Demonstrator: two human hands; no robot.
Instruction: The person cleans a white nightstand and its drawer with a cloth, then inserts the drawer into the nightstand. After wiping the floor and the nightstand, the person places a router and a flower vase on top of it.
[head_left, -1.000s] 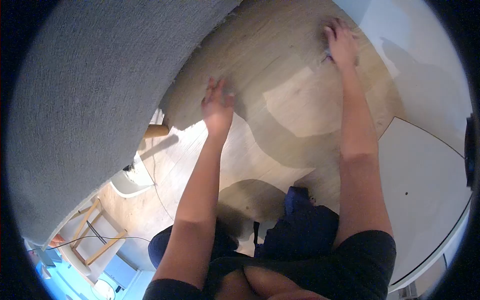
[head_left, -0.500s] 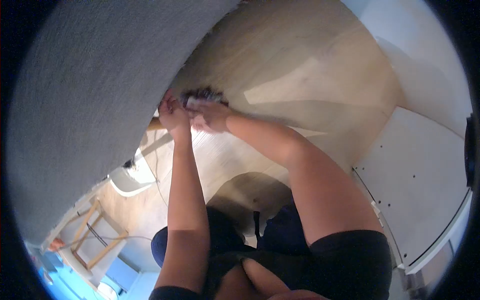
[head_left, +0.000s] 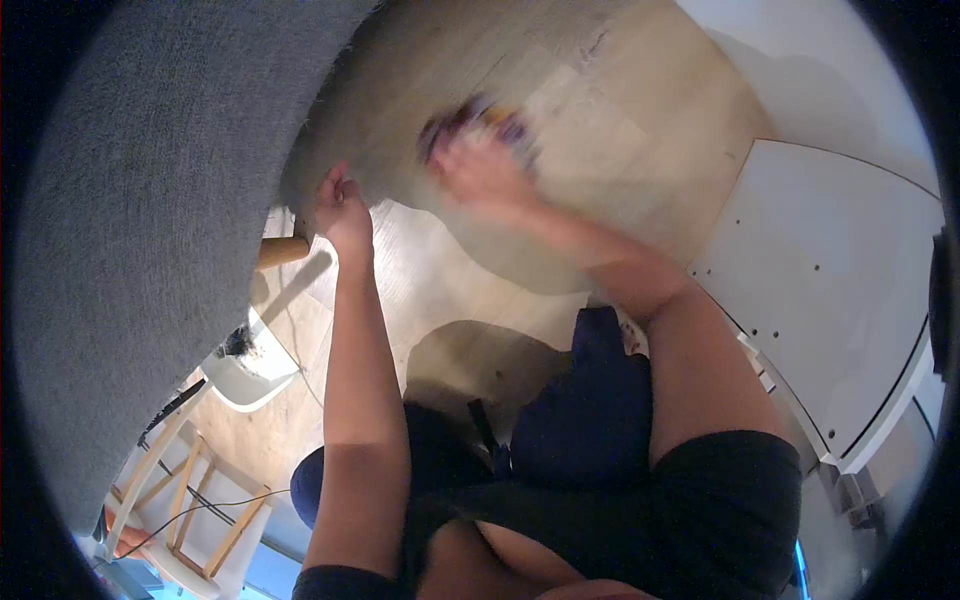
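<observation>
A dark patchy bundle that looks like a crumpled cloth [head_left: 480, 118] lies under my right hand [head_left: 485, 170] against the wooden floor [head_left: 620, 60]. Motion smears both the cloth and the fingers gripping it. To the left, my left hand [head_left: 345, 212] hovers close to the edge of the grey fabric sofa [head_left: 150, 200]. Its fingers are loosely curled in, and nothing shows between them. A gap separates the two hands.
A round wooden sofa leg [head_left: 284, 252] shows beneath the fabric edge. Below it, a white tray-like object [head_left: 250, 385] holds dark fluff, with a thin cable nearby. A white cabinet panel [head_left: 800, 290] stands at right. A wooden-legged chair [head_left: 190, 510] is at lower left.
My right hand has swept away from my left hand with the cloth, towards the far right across the floor. My left hand stays near the sofa edge. The view has shifted slightly.
</observation>
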